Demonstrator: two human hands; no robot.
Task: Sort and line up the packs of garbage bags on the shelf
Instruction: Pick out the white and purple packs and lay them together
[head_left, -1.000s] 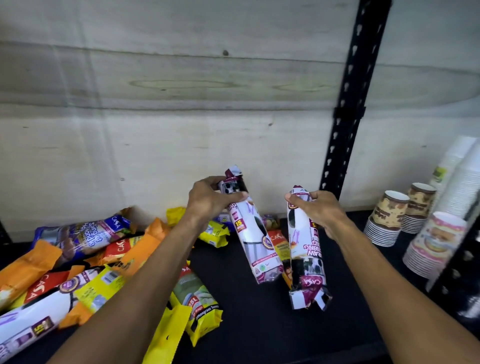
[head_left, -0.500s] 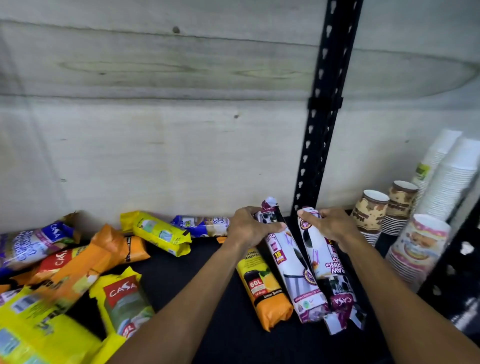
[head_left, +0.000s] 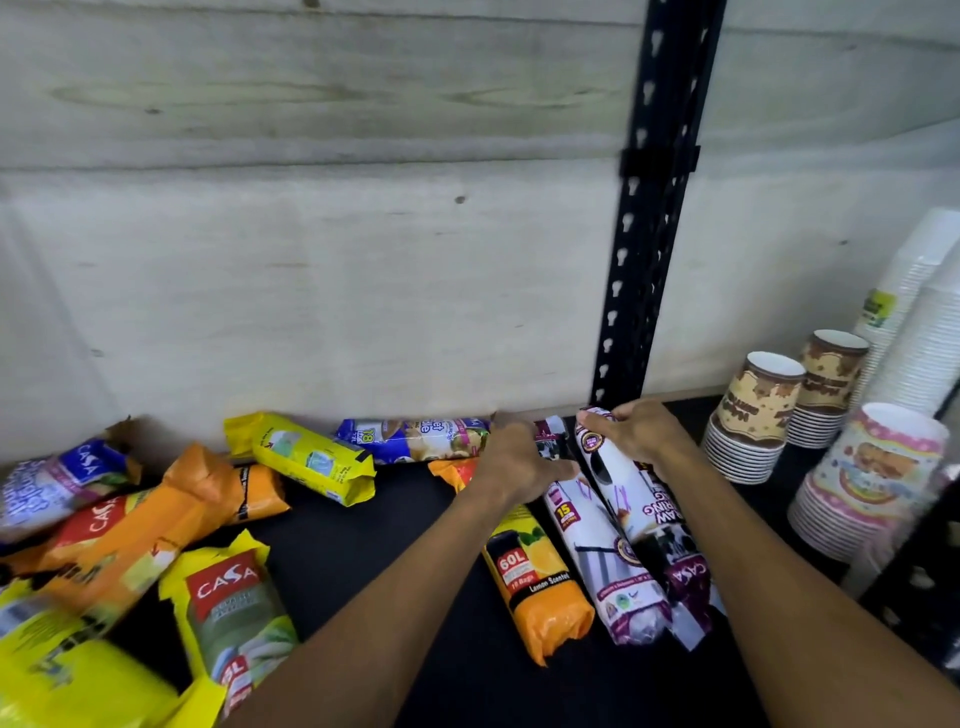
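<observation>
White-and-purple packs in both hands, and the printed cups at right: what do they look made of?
White-and-purple packs: thin glossy plastic film, judging by the sheen and crinkled ends.
Printed cups: probably matte paper; they nest tightly in a stack, with thin rolled rims. A coating cannot be told.
Left hand and right hand each grip a pack's far end.

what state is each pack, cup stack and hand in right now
left hand: grip on white pack
right hand: grip on second white pack
orange pack: lying flat beside them
yellow pack: lying askew by the wall
cup stacks: upside down
</observation>
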